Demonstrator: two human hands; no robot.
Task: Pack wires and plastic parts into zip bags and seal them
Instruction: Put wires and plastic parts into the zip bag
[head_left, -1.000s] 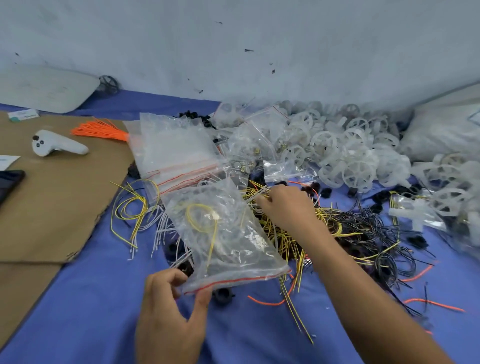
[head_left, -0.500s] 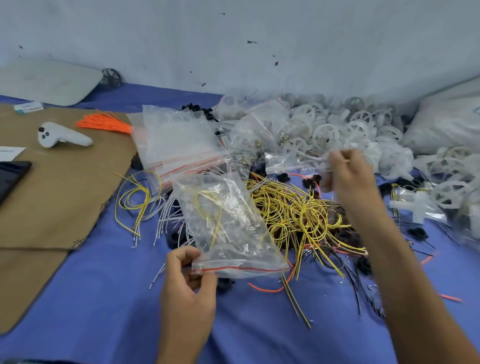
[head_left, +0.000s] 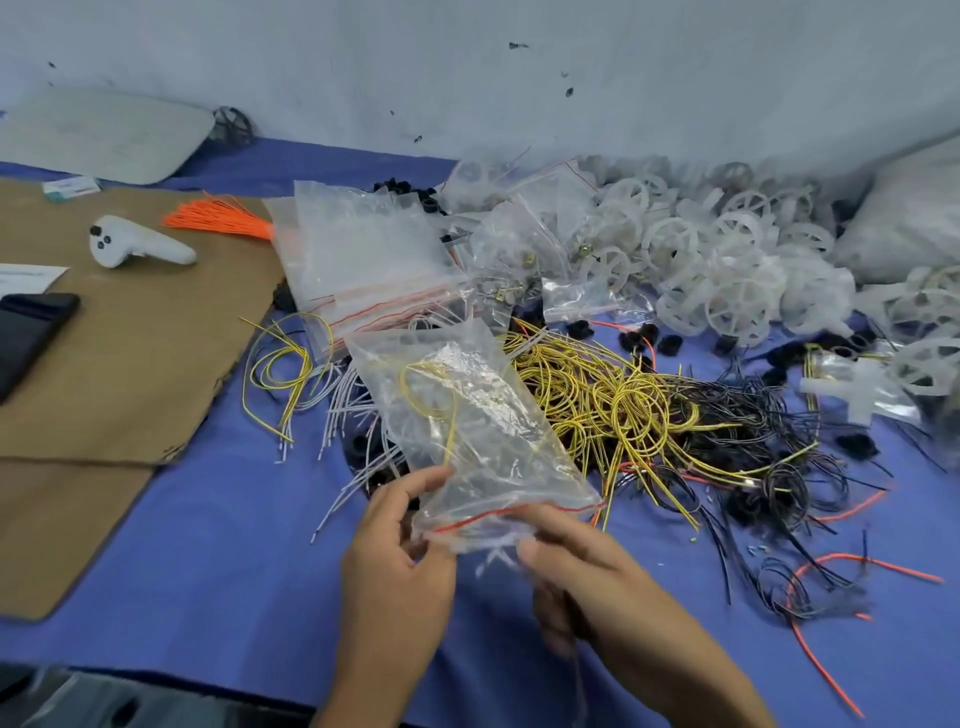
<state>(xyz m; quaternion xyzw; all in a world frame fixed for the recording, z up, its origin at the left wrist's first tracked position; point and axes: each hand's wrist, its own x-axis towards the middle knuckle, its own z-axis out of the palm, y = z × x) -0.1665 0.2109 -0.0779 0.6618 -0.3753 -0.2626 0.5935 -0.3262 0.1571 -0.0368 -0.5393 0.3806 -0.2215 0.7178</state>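
Zip bag was held over the blue cloth at centre, its red-striped mouth toward 6 o'clock, with a yellow wire loop inside. Left hand pinched the mouth at 7 o'clock, and right hand gripped it at 5 o'clock, fingers curled. Loose yellow wires lay at 3 o'clock of the bag.

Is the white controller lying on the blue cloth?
No, the white controller lies on the brown cardboard, which covers the blue cloth on that side.
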